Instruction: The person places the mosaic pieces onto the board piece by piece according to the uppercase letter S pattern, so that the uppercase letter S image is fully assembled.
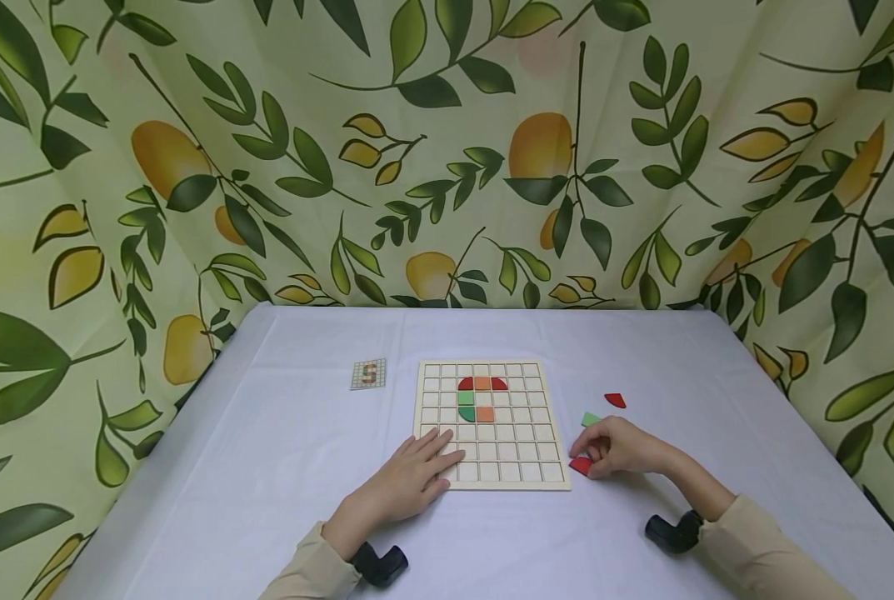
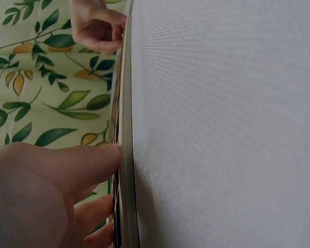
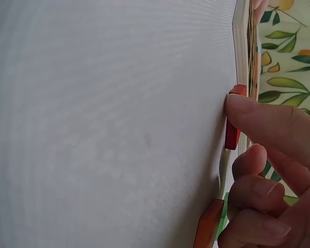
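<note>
A pale gridded board [image 1: 510, 472] lies on the table, with several red, orange and green pieces set in its upper cells. My left hand [image 1: 409, 477] rests on its lower left part, fingers spread; the left wrist view shows the thumb [image 2: 93, 163] against the board's edge. Just off the board's lower right edge, my right hand [image 1: 622, 447] pinches a red quarter-circle piece [image 1: 580, 466]. In the right wrist view the thumb [image 3: 243, 105] lies on that red piece [image 3: 232, 135]. An orange piece [image 3: 208, 225] sits near the curled fingers, hidden from the head view.
A light green piece [image 1: 591, 419] lies just beyond my right hand, and another red piece [image 1: 615, 401] farther back. Left of the board is a small pattern card [image 1: 368, 374]. White cloth [image 1: 267, 450] covers the table; a leaf-printed curtain [image 1: 447, 167] hangs behind it.
</note>
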Demonstrator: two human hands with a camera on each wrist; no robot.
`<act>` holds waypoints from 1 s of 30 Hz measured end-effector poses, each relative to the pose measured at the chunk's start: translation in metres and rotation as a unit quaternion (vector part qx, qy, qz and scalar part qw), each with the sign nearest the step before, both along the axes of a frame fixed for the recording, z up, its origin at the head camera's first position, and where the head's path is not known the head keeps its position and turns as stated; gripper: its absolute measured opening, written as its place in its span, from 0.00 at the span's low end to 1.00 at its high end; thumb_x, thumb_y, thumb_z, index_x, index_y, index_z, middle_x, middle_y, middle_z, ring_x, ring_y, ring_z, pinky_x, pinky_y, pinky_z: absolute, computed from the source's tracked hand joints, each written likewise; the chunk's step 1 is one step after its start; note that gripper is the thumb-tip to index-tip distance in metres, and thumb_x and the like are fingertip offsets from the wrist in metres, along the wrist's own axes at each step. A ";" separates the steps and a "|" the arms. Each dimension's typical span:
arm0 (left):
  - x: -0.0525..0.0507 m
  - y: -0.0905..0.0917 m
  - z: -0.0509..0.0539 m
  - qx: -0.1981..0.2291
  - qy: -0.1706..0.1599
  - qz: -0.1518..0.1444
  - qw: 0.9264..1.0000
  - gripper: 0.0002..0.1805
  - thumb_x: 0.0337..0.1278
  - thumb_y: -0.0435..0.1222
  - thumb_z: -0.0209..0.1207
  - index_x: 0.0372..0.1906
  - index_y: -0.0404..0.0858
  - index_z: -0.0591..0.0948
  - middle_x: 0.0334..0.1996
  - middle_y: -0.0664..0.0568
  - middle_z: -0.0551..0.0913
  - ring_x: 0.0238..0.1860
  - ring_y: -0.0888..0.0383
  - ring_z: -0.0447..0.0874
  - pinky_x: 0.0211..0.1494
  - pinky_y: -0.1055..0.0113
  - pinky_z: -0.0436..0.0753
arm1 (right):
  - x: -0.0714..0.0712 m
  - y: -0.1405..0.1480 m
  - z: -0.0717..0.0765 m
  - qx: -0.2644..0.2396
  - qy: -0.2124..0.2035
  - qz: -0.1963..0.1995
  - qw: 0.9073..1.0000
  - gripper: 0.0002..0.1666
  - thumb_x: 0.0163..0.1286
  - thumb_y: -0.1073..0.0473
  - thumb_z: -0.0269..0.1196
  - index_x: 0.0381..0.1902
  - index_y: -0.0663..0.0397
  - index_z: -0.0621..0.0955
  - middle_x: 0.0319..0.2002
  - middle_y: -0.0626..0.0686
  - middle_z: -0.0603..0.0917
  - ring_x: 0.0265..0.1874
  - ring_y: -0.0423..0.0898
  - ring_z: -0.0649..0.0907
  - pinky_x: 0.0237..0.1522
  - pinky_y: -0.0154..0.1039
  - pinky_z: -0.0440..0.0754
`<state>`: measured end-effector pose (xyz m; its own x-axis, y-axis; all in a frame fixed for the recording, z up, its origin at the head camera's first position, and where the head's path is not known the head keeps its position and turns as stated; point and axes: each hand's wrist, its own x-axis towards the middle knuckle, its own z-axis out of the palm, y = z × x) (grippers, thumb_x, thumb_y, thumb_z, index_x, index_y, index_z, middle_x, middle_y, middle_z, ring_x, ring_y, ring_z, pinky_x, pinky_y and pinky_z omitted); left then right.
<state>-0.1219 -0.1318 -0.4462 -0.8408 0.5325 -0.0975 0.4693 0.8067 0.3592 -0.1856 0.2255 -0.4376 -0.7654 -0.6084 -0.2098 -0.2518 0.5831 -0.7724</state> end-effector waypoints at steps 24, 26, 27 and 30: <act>0.000 0.000 -0.001 -0.004 0.000 0.004 1.000 0.25 0.69 0.45 0.49 0.69 0.53 0.69 0.76 0.52 0.59 0.78 0.48 0.53 0.77 0.42 0.58 | -0.003 0.003 0.002 0.010 0.037 -0.003 0.999 0.10 0.50 0.63 0.73 0.32 0.58 0.85 0.20 0.42 0.72 0.19 0.30 0.68 0.20 0.25 0.66; 0.000 0.000 -0.001 -0.004 0.000 0.003 1.000 0.25 0.70 0.45 0.49 0.69 0.54 0.69 0.76 0.52 0.59 0.78 0.48 0.53 0.77 0.42 0.58 | -0.004 0.003 0.002 0.007 0.035 -0.003 0.999 0.10 0.51 0.63 0.73 0.32 0.59 0.84 0.20 0.43 0.72 0.19 0.31 0.68 0.20 0.25 0.66; 0.000 0.000 -0.001 -0.005 0.001 0.003 1.000 0.25 0.70 0.45 0.49 0.69 0.54 0.69 0.76 0.52 0.59 0.78 0.48 0.53 0.77 0.42 0.58 | -0.004 0.003 0.002 0.005 0.037 -0.002 0.999 0.10 0.51 0.63 0.72 0.32 0.59 0.84 0.21 0.43 0.72 0.19 0.31 0.68 0.20 0.25 0.66; 0.000 0.000 -0.002 -0.006 0.003 0.002 1.000 0.25 0.70 0.45 0.49 0.69 0.54 0.69 0.76 0.52 0.59 0.78 0.48 0.54 0.77 0.42 0.58 | -0.005 0.001 0.002 0.001 0.038 -0.003 0.999 0.10 0.51 0.63 0.72 0.33 0.59 0.84 0.21 0.43 0.71 0.19 0.31 0.68 0.19 0.25 0.66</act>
<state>-0.1220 -0.1320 -0.4477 -0.8440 0.5272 -0.0988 0.4677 0.8134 0.3459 -0.1909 0.2262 -0.4351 -0.7829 -0.6034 -0.1513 -0.3068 0.5860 -0.7500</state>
